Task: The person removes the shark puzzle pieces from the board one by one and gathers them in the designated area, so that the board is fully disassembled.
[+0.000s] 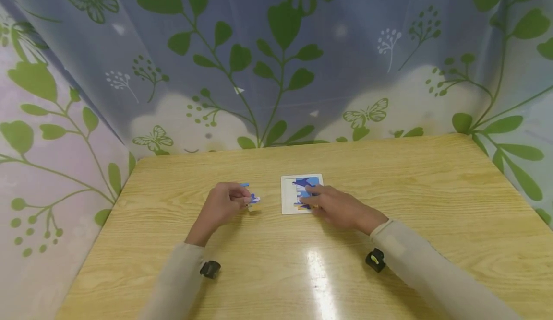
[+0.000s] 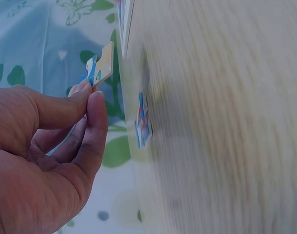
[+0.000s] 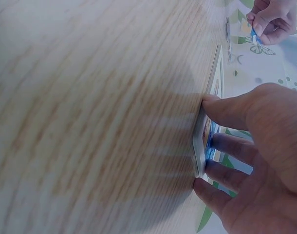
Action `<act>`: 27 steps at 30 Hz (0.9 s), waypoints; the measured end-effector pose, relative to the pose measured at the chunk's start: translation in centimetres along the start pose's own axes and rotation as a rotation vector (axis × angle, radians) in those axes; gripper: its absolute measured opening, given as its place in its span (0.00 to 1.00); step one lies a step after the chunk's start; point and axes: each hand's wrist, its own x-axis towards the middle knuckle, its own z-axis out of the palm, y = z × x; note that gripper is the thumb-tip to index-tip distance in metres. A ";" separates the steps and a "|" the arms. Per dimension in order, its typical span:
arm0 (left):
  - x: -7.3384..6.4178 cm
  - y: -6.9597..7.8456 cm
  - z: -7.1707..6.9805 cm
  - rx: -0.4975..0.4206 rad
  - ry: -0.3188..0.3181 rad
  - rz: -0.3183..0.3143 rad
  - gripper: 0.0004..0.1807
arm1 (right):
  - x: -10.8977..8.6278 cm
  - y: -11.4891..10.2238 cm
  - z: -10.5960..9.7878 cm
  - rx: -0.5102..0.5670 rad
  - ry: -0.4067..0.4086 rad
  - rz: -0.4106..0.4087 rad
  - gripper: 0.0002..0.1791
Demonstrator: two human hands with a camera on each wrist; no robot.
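My left hand (image 1: 224,202) pinches a jigsaw piece (image 2: 103,66) between thumb and fingertips, held up over the table. The piece is printed in blue, white and yellow. Another jigsaw piece (image 2: 143,122) lies on the table beside that hand, partly hidden by it in the head view. To the right is a small square puzzle board (image 1: 288,200) with a white frame. Blue and yellow picture pieces (image 1: 304,193) fill its right part, while its left part shows bare. My right hand (image 1: 341,207) rests on the board, thumb at the frame's near edge, fingers extended onto the pieces.
The board lies on a light wood-grain table (image 1: 268,267). Behind the table and at its left hangs a curtain (image 1: 242,32) with green leaves and butterflies. Both wrists carry a small black camera (image 1: 210,269).
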 end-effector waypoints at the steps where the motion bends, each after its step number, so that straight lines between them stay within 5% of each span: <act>1: -0.1 -0.1 -0.2 0.006 0.003 -0.009 0.02 | 0.0 0.0 0.0 -0.002 0.002 -0.001 0.22; 16: -1.0 -1.8 -2.2 0.087 -0.018 -0.014 0.02 | -0.1 -0.1 -0.1 -0.003 0.004 -0.001 0.22; 27: -1.2 -2.7 -2.2 0.044 -0.081 -0.037 0.02 | -0.1 -0.1 -0.2 0.005 0.005 -0.007 0.21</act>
